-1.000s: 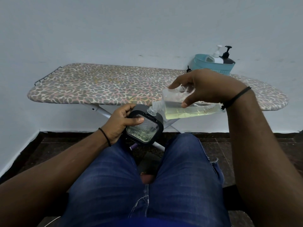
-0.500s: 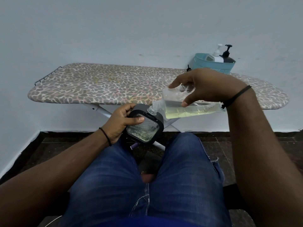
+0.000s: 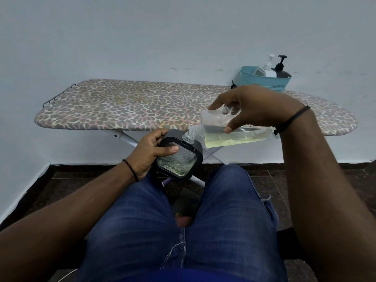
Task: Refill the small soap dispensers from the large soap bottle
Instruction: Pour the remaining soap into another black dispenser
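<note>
1. The ironing board (image 3: 130, 106) is the landmark; both hands work just in front of its near edge.
2. The large soap bottle (image 3: 234, 131), gripped from above by the right hand (image 3: 254, 108), lies almost level, neck pointing left and slightly down.
3. The small dispenser (image 3: 179, 157), gripped by the left hand (image 3: 150, 153), sits directly under that neck; its fill opening probably meets the mouth.

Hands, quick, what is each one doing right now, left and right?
Left hand: closed around the small dark soap dispenser.
Right hand: closed around the clear soap bottle, tipped with its neck at the dispenser.
</note>
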